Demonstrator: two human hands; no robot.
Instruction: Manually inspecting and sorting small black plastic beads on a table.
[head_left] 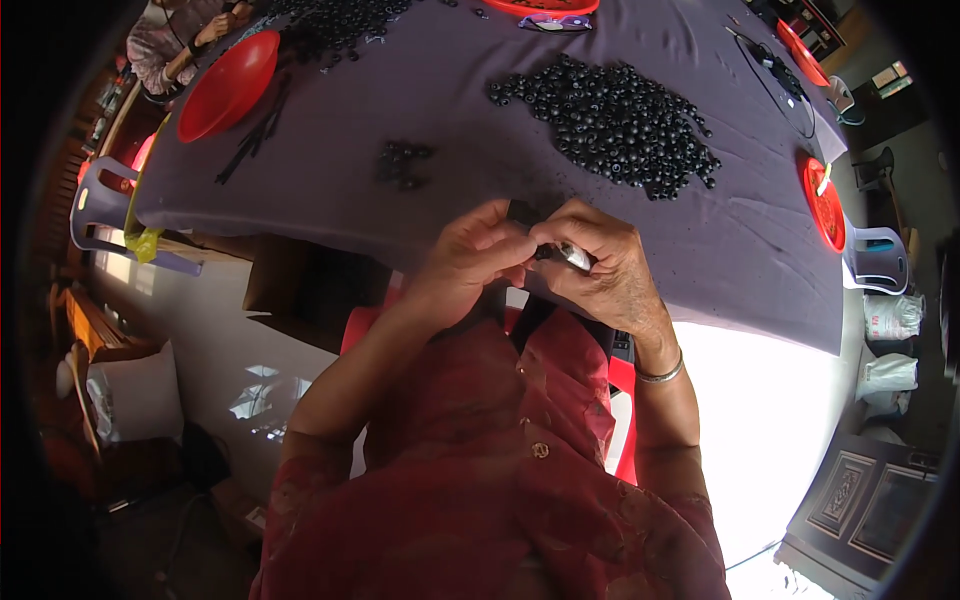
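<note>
My left hand (475, 258) and my right hand (600, 262) meet just over the near edge of the cloth-covered table, fingers pinched together. Between the fingertips is a small black piece (544, 252), like the round ones on the table. My right hand also grips a short shiny silver tool (575, 256) whose kind is mostly hidden by the fingers. A dark flat bit (522, 212) shows just above my left fingertips. Beyond my hands spreads a large pile of small black round parts (620, 125), and a smaller cluster (403, 165) lies to the left.
A red bowl (230, 85) and thin black strips (258, 132) lie on the left of the purple cloth (330, 190). More black parts (335, 25) are heaped at the back, near another person's hands (215, 28). Red trays (823, 205) and chairs (875, 258) line the right edge.
</note>
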